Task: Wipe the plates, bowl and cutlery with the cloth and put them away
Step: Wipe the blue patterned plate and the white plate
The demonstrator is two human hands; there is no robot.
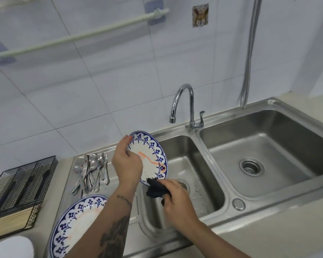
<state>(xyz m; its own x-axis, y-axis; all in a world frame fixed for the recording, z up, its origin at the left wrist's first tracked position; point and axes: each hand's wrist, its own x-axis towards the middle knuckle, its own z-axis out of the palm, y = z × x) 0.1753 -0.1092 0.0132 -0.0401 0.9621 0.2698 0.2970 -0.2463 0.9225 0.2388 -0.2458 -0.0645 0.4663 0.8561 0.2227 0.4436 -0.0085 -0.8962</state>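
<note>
My left hand [126,162] grips the left rim of a white plate with a blue flower border [151,155], tilted upright over the left sink basin. An orange smear runs across its face. My right hand [177,198] holds a dark cloth [156,189] against the plate's lower edge. A second matching plate [76,224], also smeared orange, lies flat on the steel drainboard under my left forearm. A pile of spoons and other cutlery [90,171] rests on the drainboard behind it. Part of a white bowl [11,247] shows at the bottom left corner.
A black wire cutlery rack [21,183] with chopsticks stands on the counter at left. The steel double sink has a left basin [194,164] and a right basin [268,155], with a chrome tap [185,101] between them. A metal hose [250,53] hangs on the tiled wall.
</note>
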